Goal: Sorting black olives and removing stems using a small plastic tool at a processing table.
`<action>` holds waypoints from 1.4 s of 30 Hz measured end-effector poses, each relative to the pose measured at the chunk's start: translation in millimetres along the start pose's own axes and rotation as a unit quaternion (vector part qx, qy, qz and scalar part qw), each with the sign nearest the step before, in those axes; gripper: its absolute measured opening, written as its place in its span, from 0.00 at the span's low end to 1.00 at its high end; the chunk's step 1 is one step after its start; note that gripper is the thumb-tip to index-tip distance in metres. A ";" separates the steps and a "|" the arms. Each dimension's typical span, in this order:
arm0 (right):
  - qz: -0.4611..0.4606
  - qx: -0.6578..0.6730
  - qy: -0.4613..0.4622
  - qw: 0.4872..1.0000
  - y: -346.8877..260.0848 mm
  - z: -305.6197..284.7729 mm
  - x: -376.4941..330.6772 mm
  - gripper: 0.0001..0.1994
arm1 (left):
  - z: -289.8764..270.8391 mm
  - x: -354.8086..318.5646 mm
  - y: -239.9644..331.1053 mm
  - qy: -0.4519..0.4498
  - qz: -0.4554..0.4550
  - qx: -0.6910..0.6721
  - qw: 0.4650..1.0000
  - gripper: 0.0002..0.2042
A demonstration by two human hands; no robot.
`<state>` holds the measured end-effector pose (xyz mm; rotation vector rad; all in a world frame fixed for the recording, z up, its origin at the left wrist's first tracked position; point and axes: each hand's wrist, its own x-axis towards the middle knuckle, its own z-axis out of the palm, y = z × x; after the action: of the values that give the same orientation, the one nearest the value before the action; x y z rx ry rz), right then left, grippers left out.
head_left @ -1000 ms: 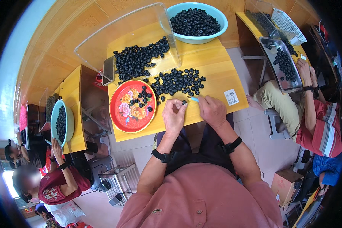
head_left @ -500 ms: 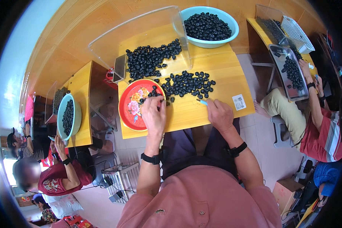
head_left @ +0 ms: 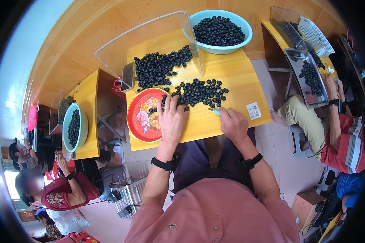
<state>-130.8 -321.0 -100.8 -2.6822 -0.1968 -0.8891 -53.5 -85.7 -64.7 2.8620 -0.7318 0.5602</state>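
My left hand (head_left: 173, 121) reaches over the right side of a red flowered tray (head_left: 138, 128), palm down with its fingers spread. Its fingertips are at the left end of a loose spread of small black ring-shaped parts (head_left: 202, 92); whether they touch any cannot be made out. A few of the same parts lie on the tray beside these fingers. Closed around a slim tool (head_left: 216, 111) with a light blue handle and a dark narrow tip, my right hand (head_left: 233, 124) rests near the table's front edge. The tool's tip points left, just below the black parts.
A clear bin (head_left: 150, 30) lies open toward me with more black parts. Behind right, a light blue basin (head_left: 247, 34) is full of them. A white label (head_left: 254, 110) sits on the yellow table (head_left: 247, 81). People work at tables on both sides.
My left hand has moved slightly right and spread its fingers, toward the black parts. My right hand keeps the tool in nearly the same place. The view has shifted slightly.
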 end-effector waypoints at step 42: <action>-0.024 0.023 0.004 0.999 0.9 0.1 -2.1 0.05 | 34.8 -16.4 77.6 0.010 -0.237 -0.501 0.832 0.16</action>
<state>-132.2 -321.9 -102.4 -2.6413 -0.2781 -0.8970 -93.4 -153.9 -100.2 1.9008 -0.1617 0.0625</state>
